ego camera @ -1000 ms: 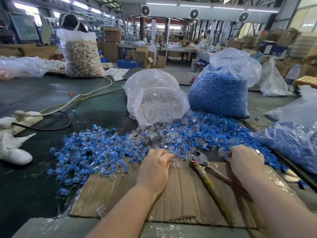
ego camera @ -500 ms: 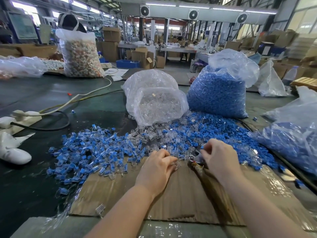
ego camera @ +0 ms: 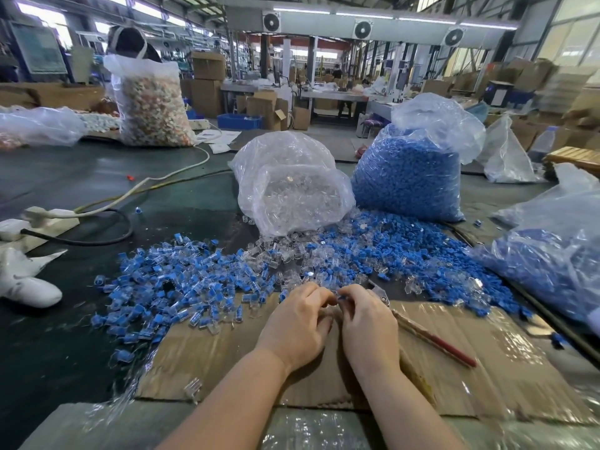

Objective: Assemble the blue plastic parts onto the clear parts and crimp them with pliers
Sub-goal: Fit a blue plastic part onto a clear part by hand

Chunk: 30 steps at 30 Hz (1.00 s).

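Note:
My left hand (ego camera: 297, 323) and my right hand (ego camera: 368, 323) meet fingertip to fingertip over the cardboard sheet (ego camera: 487, 368). A small blue part (ego camera: 339, 297) shows between the fingertips; the left hand's fingers curl around a clear part that is mostly hidden. The pliers (ego camera: 431, 336) lie on the cardboard just right of my right hand, untouched. Loose blue parts (ego camera: 389, 248) and clear parts (ego camera: 276, 254) are spread beyond the hands. A heap of assembled blue-and-clear pieces (ego camera: 168, 287) lies to the left.
A clear bag of clear parts (ego camera: 292, 186) and a bag of blue parts (ego camera: 409, 177) stand behind the pile. Another bag of blue pieces (ego camera: 558, 264) lies right. A power strip and cables (ego camera: 48, 216) and white cloth (ego camera: 26, 287) lie left.
My right hand has moved left from beside the pliers' handles, past the pliers' head, to meet my left hand. The left hand has stayed nearly in place.

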Motion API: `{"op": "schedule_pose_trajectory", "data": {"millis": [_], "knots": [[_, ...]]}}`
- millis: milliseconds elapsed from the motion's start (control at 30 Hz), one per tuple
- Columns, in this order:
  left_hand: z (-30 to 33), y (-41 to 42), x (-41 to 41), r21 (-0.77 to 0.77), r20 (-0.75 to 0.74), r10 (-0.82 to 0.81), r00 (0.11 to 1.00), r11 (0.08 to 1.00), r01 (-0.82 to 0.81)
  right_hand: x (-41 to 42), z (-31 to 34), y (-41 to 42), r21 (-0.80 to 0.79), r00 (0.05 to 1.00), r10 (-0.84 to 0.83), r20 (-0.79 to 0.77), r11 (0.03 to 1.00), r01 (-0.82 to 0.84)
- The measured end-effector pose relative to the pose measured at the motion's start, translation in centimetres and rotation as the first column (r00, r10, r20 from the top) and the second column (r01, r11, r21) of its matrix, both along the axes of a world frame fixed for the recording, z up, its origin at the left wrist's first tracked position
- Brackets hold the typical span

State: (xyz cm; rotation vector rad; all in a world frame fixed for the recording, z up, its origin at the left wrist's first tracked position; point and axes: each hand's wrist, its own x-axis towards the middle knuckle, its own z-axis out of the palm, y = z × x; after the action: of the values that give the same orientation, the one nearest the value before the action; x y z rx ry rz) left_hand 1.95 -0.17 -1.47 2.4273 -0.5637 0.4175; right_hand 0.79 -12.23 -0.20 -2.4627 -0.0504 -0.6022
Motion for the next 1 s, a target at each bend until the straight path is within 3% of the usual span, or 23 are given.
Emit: {"op": "schedule_pose_trajectory", "data": {"millis": [133,567,767,1000], "knots": [[0.1,0.0,0.1,0.030,-0.026,0.024,0.999,0.999,-0.023,-0.3,-0.1,0.0,0.042,1.000,0.004,-0.006,0.999,-0.004],[0.7,0.3,-0.2,-0.124,-0.081,0.088,0.993,0.988,-0.097,-0.8,0.0,-0.3,0.284,0.991,0.130,0.020,0.950,-0.130],[0.8,0.8,0.0,-0.287,-0.160,0.152,0.975,0.938,-0.193,-0.8,0.0,-0.3,0.300,0.987,0.137,0.079,0.941,-0.155],[1.1,0.9,-0.2,-0.471,-0.326,0.028,0.945,0.862,-0.188,-0.7,-0.1,-0.4,0.336,0.989,0.128,0.071,0.931,-0.145]]}}
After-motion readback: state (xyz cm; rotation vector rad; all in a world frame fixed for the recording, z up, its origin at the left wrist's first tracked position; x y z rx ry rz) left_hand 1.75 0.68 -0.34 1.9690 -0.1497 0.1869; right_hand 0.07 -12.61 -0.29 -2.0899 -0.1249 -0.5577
